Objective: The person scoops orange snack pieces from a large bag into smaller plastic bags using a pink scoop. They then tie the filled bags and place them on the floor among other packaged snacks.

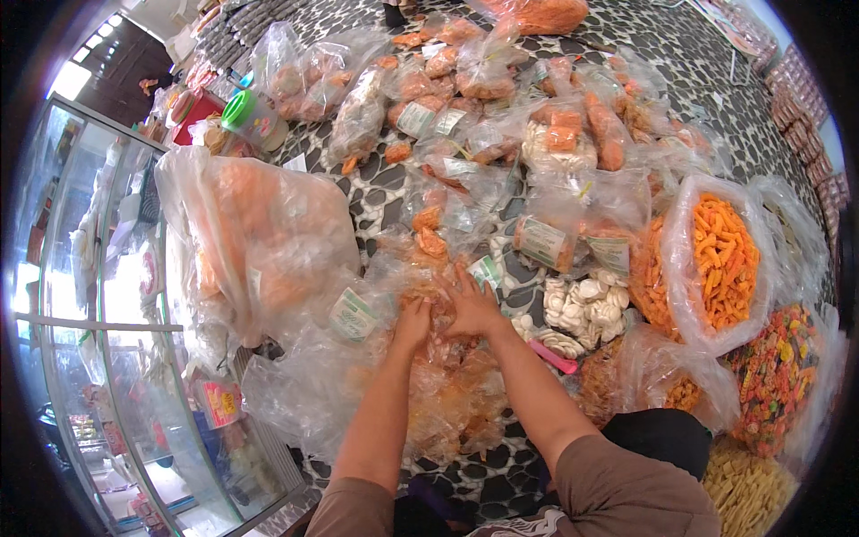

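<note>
Here both hands' grip (445, 313) rests on the clear snack bag (447, 376).

A floor (707, 98) patterned in black and white pebble shapes is stretching across the scene, running up to the far edge. On the left, a glass display cabinet (98, 295) with a metal frame is standing beside it, catching bright daylight on its panes. Above the cabinet, a dark wall (121, 76) is showing, with light pouring through small openings (85, 54) near its top.
</note>
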`<act>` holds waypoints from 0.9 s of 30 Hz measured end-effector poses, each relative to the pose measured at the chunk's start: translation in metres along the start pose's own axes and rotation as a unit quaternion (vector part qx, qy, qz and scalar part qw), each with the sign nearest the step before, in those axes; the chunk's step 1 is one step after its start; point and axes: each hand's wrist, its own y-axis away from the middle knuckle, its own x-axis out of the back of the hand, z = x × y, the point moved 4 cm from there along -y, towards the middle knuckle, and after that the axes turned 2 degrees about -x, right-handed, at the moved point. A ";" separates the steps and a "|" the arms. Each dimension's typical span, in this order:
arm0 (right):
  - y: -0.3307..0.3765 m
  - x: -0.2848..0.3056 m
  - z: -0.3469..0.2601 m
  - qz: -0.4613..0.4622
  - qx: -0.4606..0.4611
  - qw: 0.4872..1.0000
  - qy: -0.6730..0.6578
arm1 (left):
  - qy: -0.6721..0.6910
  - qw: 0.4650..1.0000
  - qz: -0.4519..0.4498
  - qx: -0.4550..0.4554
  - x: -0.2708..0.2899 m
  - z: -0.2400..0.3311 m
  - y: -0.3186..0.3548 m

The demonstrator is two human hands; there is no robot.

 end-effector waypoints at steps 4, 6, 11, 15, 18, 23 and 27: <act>-0.001 -0.030 -0.029 0.026 0.005 0.997 0.077 | 0.043 0.998 0.030 0.019 0.008 0.001 -0.002; -0.010 -0.046 -0.033 0.059 -0.008 0.995 0.081 | 0.025 0.997 0.064 0.039 0.014 0.011 0.001; -0.021 -0.069 -0.026 0.140 0.001 0.990 0.025 | -0.088 0.987 0.132 -0.026 0.036 0.071 0.030; -0.013 -0.067 -0.021 0.154 -0.024 0.981 -0.115 | -0.078 0.962 0.202 -0.166 0.077 0.131 0.102; -0.006 -0.059 -0.024 0.172 -0.016 0.984 -0.044 | -0.156 0.859 0.450 -0.187 0.125 0.137 0.175; 0.009 -0.041 -0.028 0.268 -0.008 0.963 0.020 | -0.207 0.818 0.535 0.044 0.157 0.074 0.224; 0.023 -0.026 -0.034 0.333 0.008 0.943 0.006 | -0.197 0.801 0.566 -0.009 0.177 0.055 0.256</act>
